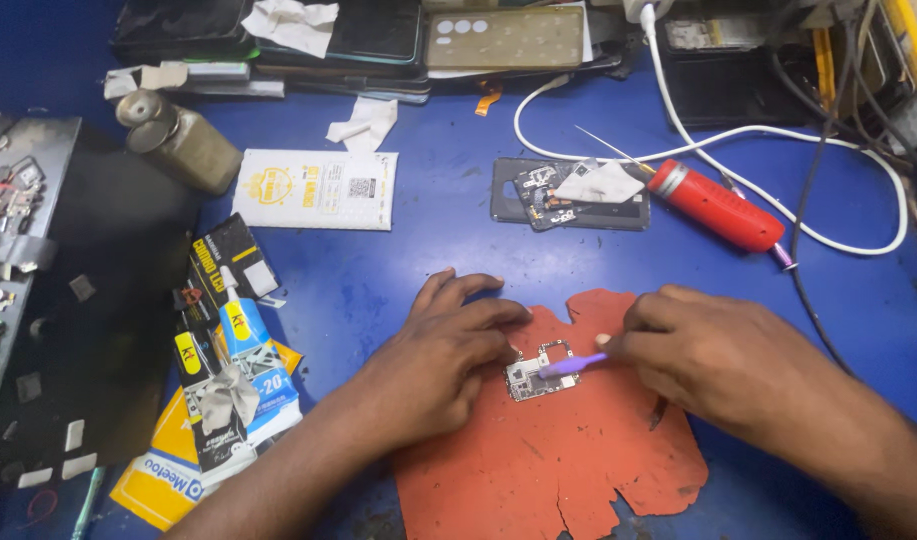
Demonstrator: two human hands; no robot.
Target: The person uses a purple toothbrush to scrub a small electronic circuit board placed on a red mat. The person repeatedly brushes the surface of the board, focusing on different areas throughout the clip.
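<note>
A white rectangular packet point(316, 189) lies upper left on the counter point(428, 250); the left hand point(440, 355) lies flat, pinning a circuit board point(540, 372), while the right hand point(703, 355) pinches a purple tool point(573, 364).

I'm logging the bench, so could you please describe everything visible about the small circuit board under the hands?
The small circuit board is silvery-grey, irregular in outline with a cut-out, studded with metal shields. It lies flat on the torn red-orange mat. The left hand pins its left edge; the right hand holds a purple tool whose tip touches its top.
</note>
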